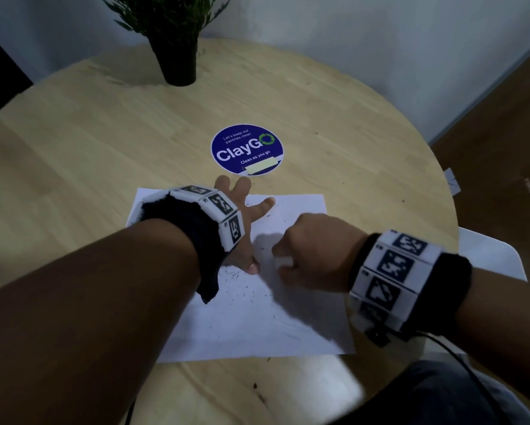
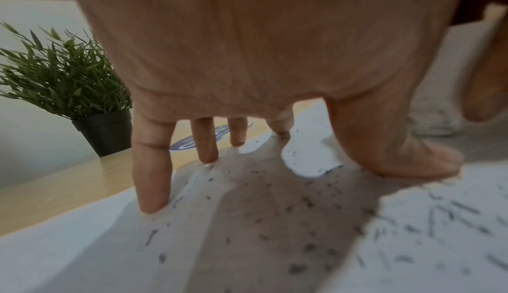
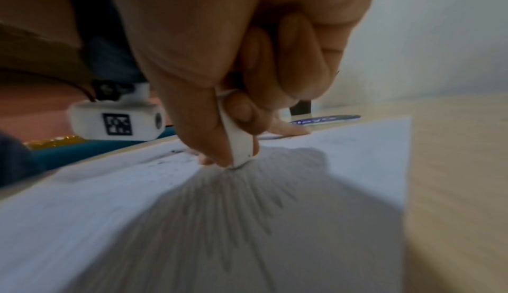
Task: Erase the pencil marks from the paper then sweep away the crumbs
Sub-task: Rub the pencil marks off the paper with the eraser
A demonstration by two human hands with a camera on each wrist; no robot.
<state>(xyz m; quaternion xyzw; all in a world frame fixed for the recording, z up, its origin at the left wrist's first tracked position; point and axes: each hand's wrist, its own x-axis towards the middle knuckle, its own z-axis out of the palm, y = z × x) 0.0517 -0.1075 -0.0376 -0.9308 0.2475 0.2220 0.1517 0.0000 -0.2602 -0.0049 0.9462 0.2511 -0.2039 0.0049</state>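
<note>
Paper (image 1: 257,317) under flat-fingered left hand (image 1: 242,210); right hand (image 1: 315,250) grip pinching eraser (image 3: 239,141).

In front of me, a round blue ClayGO sticker (image 1: 247,150) lies flat on the pale wooden table (image 1: 73,154), with a strip of yellowish tape (image 1: 262,166) on its near edge. Farther back stands a potted plant (image 1: 173,38) in a black pot, near the table's far rim.
</note>
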